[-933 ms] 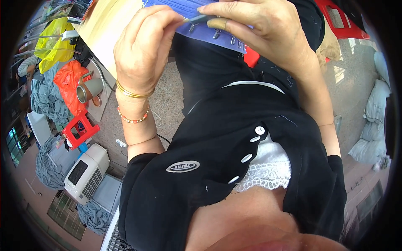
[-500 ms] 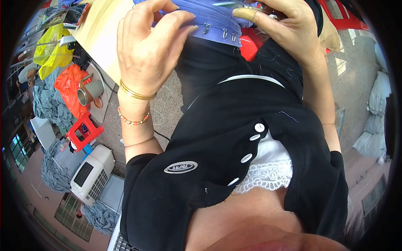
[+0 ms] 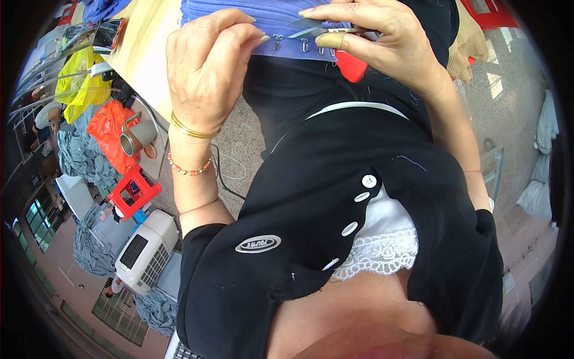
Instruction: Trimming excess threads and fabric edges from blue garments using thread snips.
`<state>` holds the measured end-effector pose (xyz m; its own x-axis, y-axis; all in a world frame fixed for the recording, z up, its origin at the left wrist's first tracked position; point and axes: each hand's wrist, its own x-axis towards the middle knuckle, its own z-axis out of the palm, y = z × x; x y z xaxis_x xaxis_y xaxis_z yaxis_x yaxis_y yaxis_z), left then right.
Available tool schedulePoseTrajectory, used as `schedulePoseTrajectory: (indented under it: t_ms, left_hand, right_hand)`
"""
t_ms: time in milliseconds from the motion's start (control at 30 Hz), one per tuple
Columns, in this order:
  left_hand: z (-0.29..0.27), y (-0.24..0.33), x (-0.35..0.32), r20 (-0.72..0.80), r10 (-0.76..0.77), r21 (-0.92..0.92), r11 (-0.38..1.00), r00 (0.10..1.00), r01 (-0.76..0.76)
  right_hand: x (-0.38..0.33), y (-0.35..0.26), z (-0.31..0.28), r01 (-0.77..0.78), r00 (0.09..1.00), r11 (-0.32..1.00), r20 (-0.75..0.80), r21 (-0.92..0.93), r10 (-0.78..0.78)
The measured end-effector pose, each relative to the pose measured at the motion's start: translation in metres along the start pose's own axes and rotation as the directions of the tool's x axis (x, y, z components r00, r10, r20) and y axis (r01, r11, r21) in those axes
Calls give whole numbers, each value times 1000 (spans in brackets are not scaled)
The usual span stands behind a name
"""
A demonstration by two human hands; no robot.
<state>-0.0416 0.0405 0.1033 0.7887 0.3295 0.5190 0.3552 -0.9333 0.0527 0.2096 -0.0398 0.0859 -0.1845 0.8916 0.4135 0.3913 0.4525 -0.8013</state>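
A blue-purple garment lies across my lap, with several metal hooks along its near edge. My left hand is closed over its left part, thumb and forefinger pinched beside the leftmost hook; what they hold is too small to make out. In my right hand is a small pair of thread snips. Their blades point left, just above the hooks and close to the left fingertips. A yellowish cover wraps the right thumb.
A pale wooden table stands at the far left. Beside it are a yellow bag, a red-orange bag, a metal mug, a red stool and a white air cooler. White sacks lie at the right.
My right hand has moved left and the snips' blades now show plainly beside the hooks. My left hand has shifted slightly down and left, and the garment has moved left.
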Motion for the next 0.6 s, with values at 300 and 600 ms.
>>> schedulePoseTrajectory:
  t_ms: [300, 600]
  left_hand:
    - [5, 6, 1, -55, 4, 9, 1000, 998, -4]
    - [-5, 17, 8, -54, -95, -19, 995, 994, 94]
  right_hand:
    - [8, 12, 10, 119, 993, 987, -7, -107, -121]
    - [15, 29, 21, 530, 804, 824, -192, -198, -563]
